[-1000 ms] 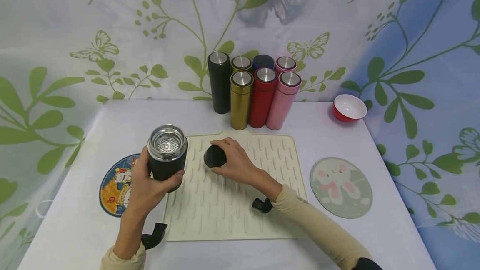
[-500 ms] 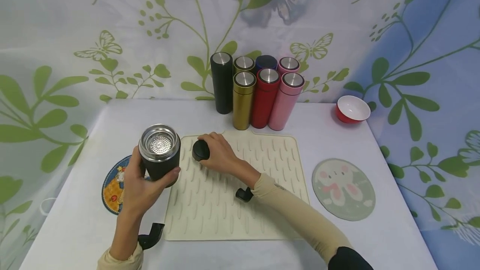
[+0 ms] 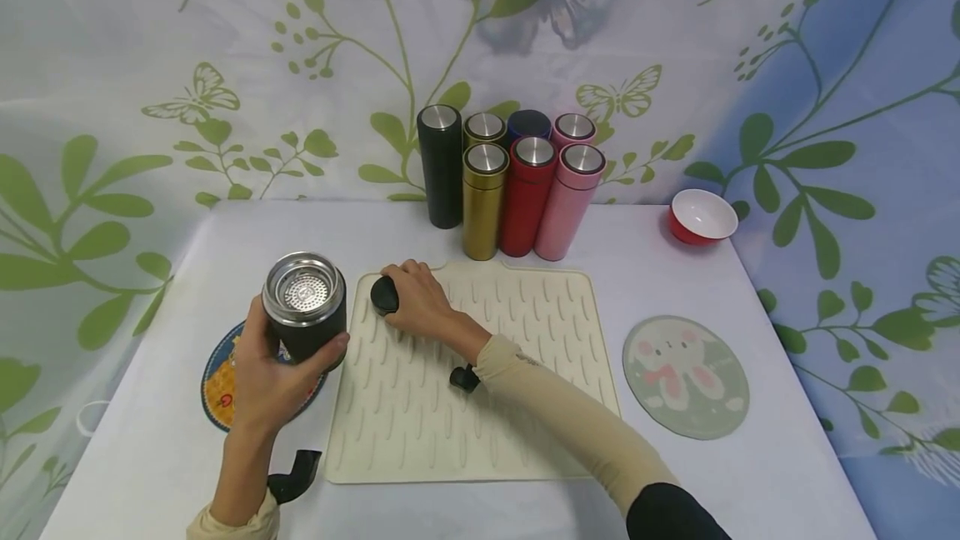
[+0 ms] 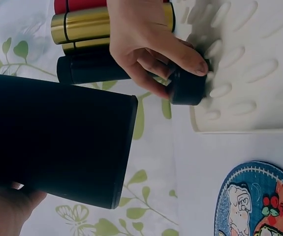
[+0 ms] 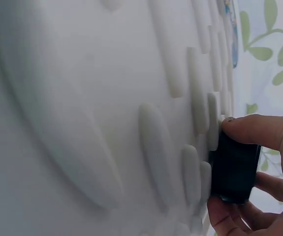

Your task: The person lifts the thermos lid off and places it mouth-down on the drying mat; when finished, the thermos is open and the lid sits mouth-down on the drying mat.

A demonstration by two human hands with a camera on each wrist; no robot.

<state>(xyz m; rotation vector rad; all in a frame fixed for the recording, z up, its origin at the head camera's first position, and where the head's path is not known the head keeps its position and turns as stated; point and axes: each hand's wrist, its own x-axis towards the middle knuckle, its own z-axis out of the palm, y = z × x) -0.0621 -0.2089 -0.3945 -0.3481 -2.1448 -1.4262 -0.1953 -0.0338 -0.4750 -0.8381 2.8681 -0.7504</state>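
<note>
My left hand (image 3: 266,390) holds a black thermos (image 3: 309,338) upright over the left side of the table. It has no lid on; its steel rim surrounds a perforated tea strainer (image 3: 306,293). In the left wrist view the dark body of the same thermos (image 4: 57,140) fills much of the left. With thumb and fingers, my right hand (image 3: 425,304) pinches a black lid (image 3: 384,296) at the far left corner of a cream ridged drying mat (image 3: 450,448). From the right wrist, the lid (image 5: 235,169) shows right at the mat's ridges.
Behind the mat stand a tall black thermos (image 3: 441,169) and a cluster of gold (image 3: 482,215), red (image 3: 525,211), pink (image 3: 566,211) and dark blue ones. A red-and-white bowl (image 3: 702,217) is back right. Round mats lie left (image 3: 221,386) and right (image 3: 686,377).
My right hand has carried the lid leftward and away from me to the mat's far left corner. The left hand with the thermos has shifted a little left.
</note>
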